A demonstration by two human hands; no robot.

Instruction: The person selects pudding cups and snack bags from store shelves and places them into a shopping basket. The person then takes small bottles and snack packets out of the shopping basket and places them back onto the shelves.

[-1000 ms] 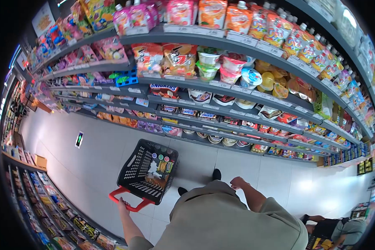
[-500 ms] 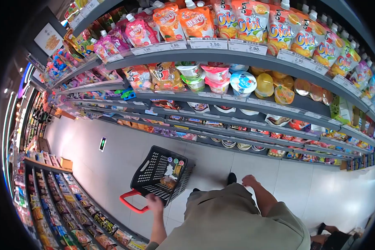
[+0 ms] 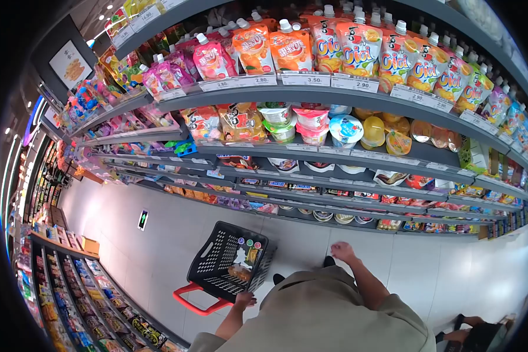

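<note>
A black shopping basket (image 3: 200, 271) with perforated walls and a red handle (image 3: 188, 306) stands on the floor at my left. A few packaged items (image 3: 240, 272) lie inside it, too small to name. My left hand (image 3: 245, 300) is beside the near corner of the basket, close to the handle's end, its fingers loosely apart; whether it touches the rim I cannot tell. In front of my body hangs my right hand (image 3: 342, 252), fingers curled in, with nothing visible in it. It is above the floor, away from the shelves.
Ahead, a long curved shelf (image 3: 311, 95) carries spouted jelly pouches (image 3: 358, 53) over price tags, with jelly cups (image 3: 314, 122) one level down. Another snack rack (image 3: 82, 293) runs along the left. A green-arrow floor sign (image 3: 142, 220) lies beyond the basket. Another person (image 3: 475, 334) is at lower right.
My left hand has moved right, away from the red handle to the basket's corner. My right hand has shifted slightly left. The shelves and basket sit a little lower in view.
</note>
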